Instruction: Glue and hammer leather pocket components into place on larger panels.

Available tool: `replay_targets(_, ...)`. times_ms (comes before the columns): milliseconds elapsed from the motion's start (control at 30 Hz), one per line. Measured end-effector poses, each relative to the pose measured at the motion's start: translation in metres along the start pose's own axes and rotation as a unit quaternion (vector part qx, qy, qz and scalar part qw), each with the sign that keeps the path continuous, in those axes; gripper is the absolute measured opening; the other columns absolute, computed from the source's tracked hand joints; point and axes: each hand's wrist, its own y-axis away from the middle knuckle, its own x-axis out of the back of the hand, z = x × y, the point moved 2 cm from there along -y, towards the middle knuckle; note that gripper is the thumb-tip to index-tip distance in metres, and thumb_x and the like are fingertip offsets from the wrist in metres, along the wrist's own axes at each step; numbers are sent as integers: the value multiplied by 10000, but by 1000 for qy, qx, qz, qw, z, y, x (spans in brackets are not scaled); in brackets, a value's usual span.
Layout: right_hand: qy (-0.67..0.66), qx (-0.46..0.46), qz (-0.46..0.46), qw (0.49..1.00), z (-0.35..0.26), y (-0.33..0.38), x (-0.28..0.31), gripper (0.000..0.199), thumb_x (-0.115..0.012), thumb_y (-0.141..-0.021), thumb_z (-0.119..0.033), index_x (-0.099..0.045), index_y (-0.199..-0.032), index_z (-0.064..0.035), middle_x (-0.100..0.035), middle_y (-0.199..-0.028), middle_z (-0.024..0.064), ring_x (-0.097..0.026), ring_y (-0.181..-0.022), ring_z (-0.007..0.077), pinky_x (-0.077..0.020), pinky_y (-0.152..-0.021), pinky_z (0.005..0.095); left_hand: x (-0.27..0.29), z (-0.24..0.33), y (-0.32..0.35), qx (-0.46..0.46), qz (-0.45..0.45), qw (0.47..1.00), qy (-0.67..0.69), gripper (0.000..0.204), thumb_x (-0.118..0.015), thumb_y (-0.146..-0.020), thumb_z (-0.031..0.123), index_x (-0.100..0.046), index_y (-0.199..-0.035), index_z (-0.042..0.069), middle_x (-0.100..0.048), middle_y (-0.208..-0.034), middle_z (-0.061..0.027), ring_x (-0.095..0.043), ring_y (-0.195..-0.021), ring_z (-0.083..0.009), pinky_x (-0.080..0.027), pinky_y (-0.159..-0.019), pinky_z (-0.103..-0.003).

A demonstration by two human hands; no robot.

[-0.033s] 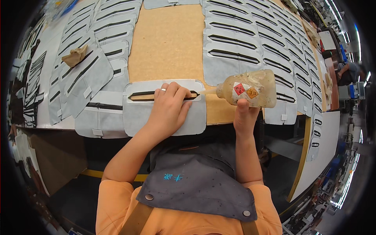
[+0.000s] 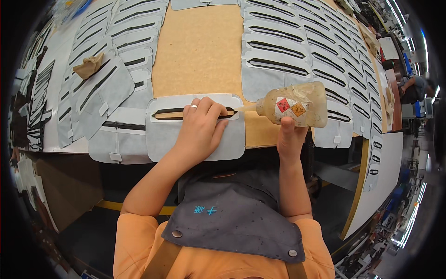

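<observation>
At the near edge of the table lies a grey rounded panel (image 2: pixel 195 144) with a white strip across its top. A long black-edged slot (image 2: pixel 168 114) runs along that strip, and tan shows inside it. My left hand (image 2: pixel 202 123) presses on the panel at the slot, fingers bent and close together, its fingertips partly hidden. In my right hand (image 2: pixel 291 139) is a cloudy plastic squeeze bottle (image 2: pixel 311 107), tilted onto its side. Its thin nozzle (image 2: pixel 248 108) points left at the slot's right end; whether the tip touches cannot be made out.
Rows of similar slotted panels (image 2: pixel 274 83) overlap on the right, and more panels (image 2: pixel 104 90) lie on the left. A crumpled tan scrap (image 2: pixel 88 66) rests on the left ones. Bare tan board (image 2: pixel 200 51) shows between the rows. Another person (image 2: pixel 412 88) is far right.
</observation>
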Motion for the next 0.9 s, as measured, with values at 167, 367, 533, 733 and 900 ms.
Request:
replay_targets(167, 8, -1, -10, 1000, 6, 0, 0, 628, -811, -786, -276, -481, -1253, -15, -575, -1151, 56, -578, -1031, 143, -486, -890, 296, -2, -2, -1, 2, 7, 1000, 9, 169, -659, -800, 83, -559, -935, 68, -504, -914, -104, -493, -900, -294, -348, -772, -396)
replay_targets(367, 10, 19, -37, 999, 3, 2, -1, 650, -817, -779, -260, -470, -1273, -22, -572, -1174, 57, -581, -1049, 159, -494, -901, 310, 0, 0, -1, 2, 9, 1000, 12, 161, -656, -802, 83, -556, -928, 71, -502, -907, -100, -494, -895, -288, -349, -765, -394)
replay_targets(533, 54, 33, -73, 995, 4, 1, 1, 673, -827, -766, -246, -466, -1288, -22, -576, -1175, 53, -578, -1059, 167, -494, -906, 311, 0, 0, -2, 18, 7, 1000, 19, 151, -656, -803, 60, -574, -930, 65, -523, -907, -75, -508, -907, -267, -339, -793, -389)
replay_targets(733, -87, -48, 57, 993, -6, 2, 28, 835, -713, -803, -527, -345, -1403, -77, -483, -1336, 34, -482, -1241, 208, -418, -1026, 407, 0, 0, 0, 14, 12, 1000, 14, 140, -652, -808, 62, -585, -931, 68, -526, -912, -75, -505, -903, -268, -339, -794, -390)
replay_targets(900, -8, -21, 63, 998, 11, 21, 27, 823, -733, -810, -472, -330, -1409, -76, -462, -1353, 35, -465, -1255, 195, -385, -1054, 401, 1, 0, -1, 20, 9, 1000, 19, 126, -649, -815, 67, -589, -926, 64, -529, -903, -74, -505, -902, -267, -341, -802, -388)
